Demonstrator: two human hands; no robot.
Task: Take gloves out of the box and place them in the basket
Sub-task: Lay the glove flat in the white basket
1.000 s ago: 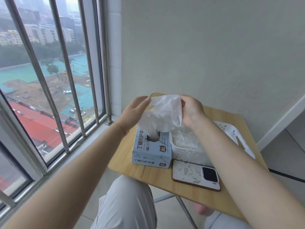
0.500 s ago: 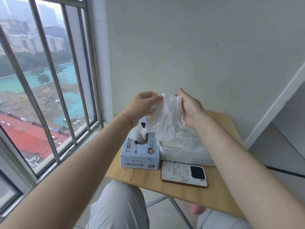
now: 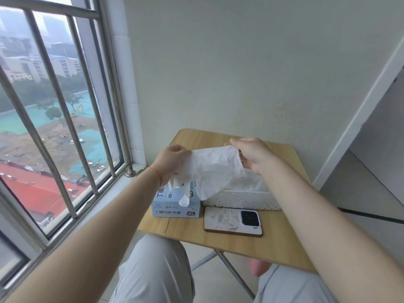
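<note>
A thin white glove (image 3: 213, 169) is stretched out in the air between both hands, above the box and the basket. My left hand (image 3: 172, 159) pinches its finger end, and the glove's fingers dangle down in front of the light blue glove box (image 3: 175, 207). My right hand (image 3: 251, 155) pinches the cuff end. The white perforated basket (image 3: 242, 201) stands right of the box with several white gloves heaped inside it; the held glove hides part of the basket and the box's opening.
A phone (image 3: 232, 220) lies face down on the small wooden folding table (image 3: 218, 239), in front of the basket. A barred window (image 3: 65, 127) runs along the left. A wall stands behind the table. My knees sit under the table's front edge.
The glove has come fully out of the box and been pulled out flat between both hands. The hands have moved apart, and the view has shifted to the left.
</note>
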